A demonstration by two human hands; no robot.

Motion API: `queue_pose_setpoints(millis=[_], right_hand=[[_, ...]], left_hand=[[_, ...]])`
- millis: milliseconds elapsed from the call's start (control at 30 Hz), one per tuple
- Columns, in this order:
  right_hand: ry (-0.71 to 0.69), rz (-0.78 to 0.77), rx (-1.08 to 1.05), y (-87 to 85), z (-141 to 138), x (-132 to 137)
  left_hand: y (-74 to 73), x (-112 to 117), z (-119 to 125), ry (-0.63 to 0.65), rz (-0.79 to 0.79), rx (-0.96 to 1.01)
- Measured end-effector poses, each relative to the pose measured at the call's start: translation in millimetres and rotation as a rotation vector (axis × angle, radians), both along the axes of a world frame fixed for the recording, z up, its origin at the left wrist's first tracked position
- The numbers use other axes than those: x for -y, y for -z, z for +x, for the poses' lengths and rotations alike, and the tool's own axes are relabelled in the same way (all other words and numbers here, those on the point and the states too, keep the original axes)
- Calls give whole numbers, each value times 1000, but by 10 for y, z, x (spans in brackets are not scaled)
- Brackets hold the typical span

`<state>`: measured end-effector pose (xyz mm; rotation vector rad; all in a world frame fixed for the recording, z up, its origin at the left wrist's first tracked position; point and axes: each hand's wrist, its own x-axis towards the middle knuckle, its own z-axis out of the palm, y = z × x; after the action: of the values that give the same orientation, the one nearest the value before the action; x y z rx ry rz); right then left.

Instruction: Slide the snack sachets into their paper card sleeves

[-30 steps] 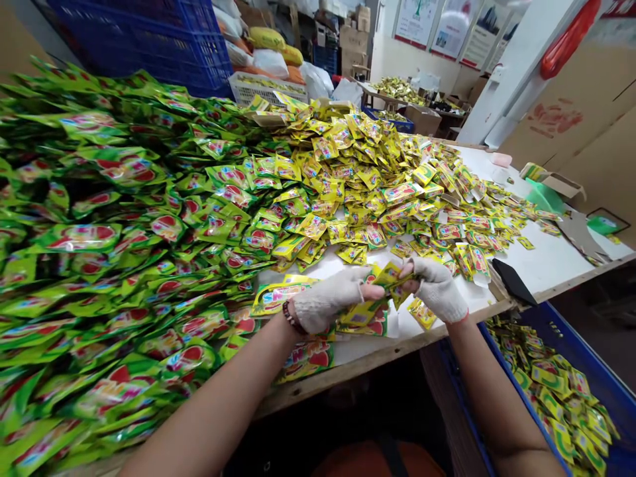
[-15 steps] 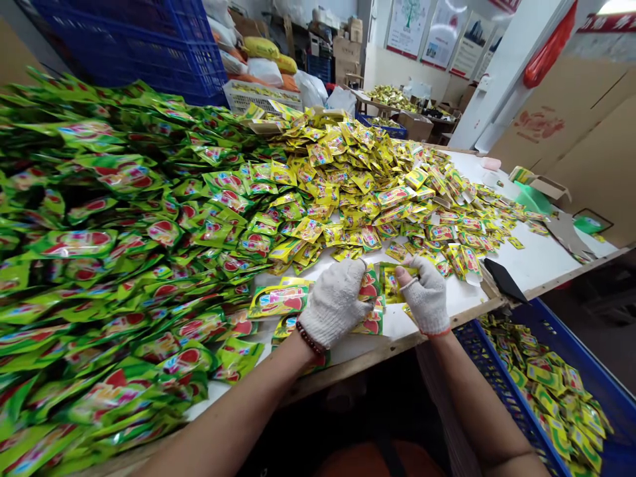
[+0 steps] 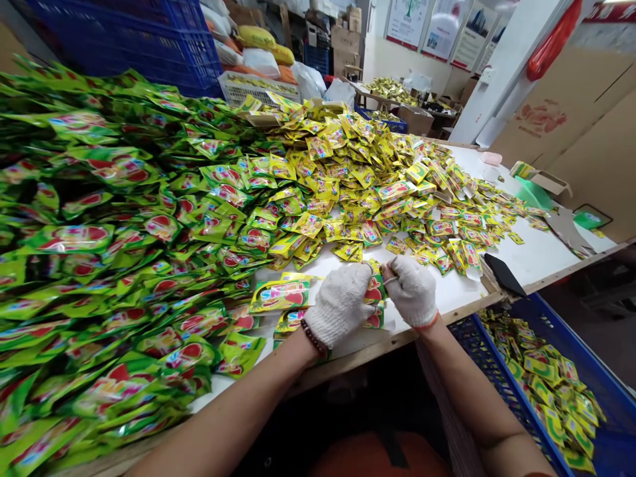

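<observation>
My left hand (image 3: 342, 301), in a white knitted glove with a beaded bracelet at the wrist, is closed on a green packet with a red fruit print (image 3: 376, 290). Close beside it, my gloved right hand (image 3: 412, 289) has its fingers pinched together at the packet's right edge. What lies between those fingers is hidden. Under and left of my left hand, a flat yellow-and-green packet (image 3: 284, 295) lies among others on the white tabletop (image 3: 454, 295).
Green packets (image 3: 163, 225) form a big heap at left; smaller yellow packets (image 3: 342, 165) are piled behind my hands. A blue crate (image 3: 541, 331) of yellow packets stands low at right, below the wooden table edge. A black flat object (image 3: 504, 275) lies near that edge.
My right hand has moved left, up to the packet at my left hand. The small yellow packet under its thumb no longer shows. My left hand stays nearly in place.
</observation>
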<state>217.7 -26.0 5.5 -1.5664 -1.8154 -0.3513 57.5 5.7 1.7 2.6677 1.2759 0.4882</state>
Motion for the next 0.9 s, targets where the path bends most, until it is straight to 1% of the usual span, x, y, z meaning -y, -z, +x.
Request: queue_pose_setpoints(millis=[100,200,267,333,400,433,467,533,600,633,733,833,900], right_hand=[[-18,-29,-20,-2,23,-31],[19,-88,-49,-40,0,-18],[-3,-213,-113,-76,2,20],[-66,-370,-216,-115,54,73],[-117,-493,-306,-142,133,123],[-118,-521,-333,-144,165,142],[-106,-529,-350,-139,184,154],[-70,-487,-365,-106,171,156],[-54,-429,-369,-70,111,134],[-74,-424,-380,-62,81,119],[-175,-488,-517,-93,50,99],[-177,-561,-728,-150,87,148],[-228,-700,-857,-151,88,209]], left_hand=[[7,-27,4,45,-11,22],[15,-16,7,12,8,31],[15,-1,-2,-33,23,1],[13,5,-15,-52,42,-40],[18,3,-23,-16,70,-59],[24,4,-22,17,89,-61],[32,8,-17,51,109,-63],[51,25,-6,94,147,-66],[60,45,-2,92,163,-70],[57,49,-5,83,159,-74],[21,33,-28,32,122,-85],[-22,3,-33,-3,106,-78],[-34,6,-21,6,113,-61]])
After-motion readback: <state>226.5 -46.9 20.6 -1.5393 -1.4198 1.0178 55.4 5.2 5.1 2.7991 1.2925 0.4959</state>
